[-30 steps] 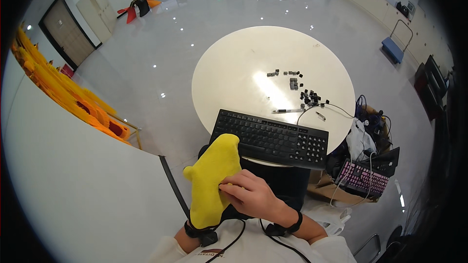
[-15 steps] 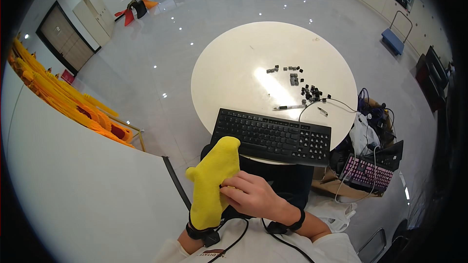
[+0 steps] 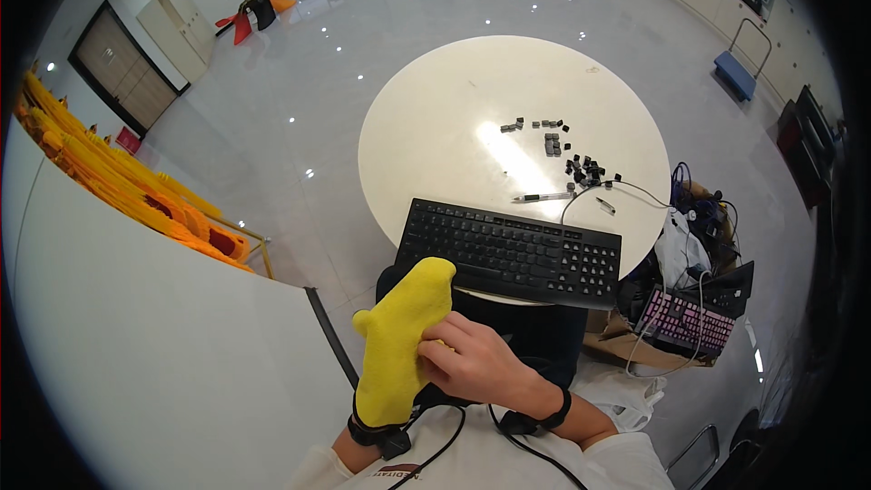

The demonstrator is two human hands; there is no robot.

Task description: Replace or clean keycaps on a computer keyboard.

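Observation:
A yellow cloth mitt [image 3: 399, 345] covers my left hand, with a thumb-like bump on its left side. The left fingers are hidden inside it. My right hand [image 3: 472, 361] is closed in a pinch, its fingertips pressed against the mitt's right side. What lies between those fingertips is hidden. Just beyond my hands a black keyboard [image 3: 508, 249] rests on the near edge of the round white table [image 3: 426, 109]. Caps are off several keys at its right end. Loose black keycaps [image 3: 588, 170] lie in a heap behind it, and some grey ones [image 3: 552, 143] stand grouped farther back.
A pen [image 3: 543, 197] and its cap [image 3: 605, 206] lie behind the keyboard, near its cable. Right of the table, a cardboard box [image 3: 626, 345] holds cables and a pink-keyed keyboard [image 3: 687, 320]. A white panel [image 3: 181, 354] stands to my left. Far right is a blue trolley [image 3: 735, 75].
The small dark piece that showed at my right fingertips is now out of sight against the mitt. Both hands sit slightly farther right in the picture, and the whole view has shifted a little.

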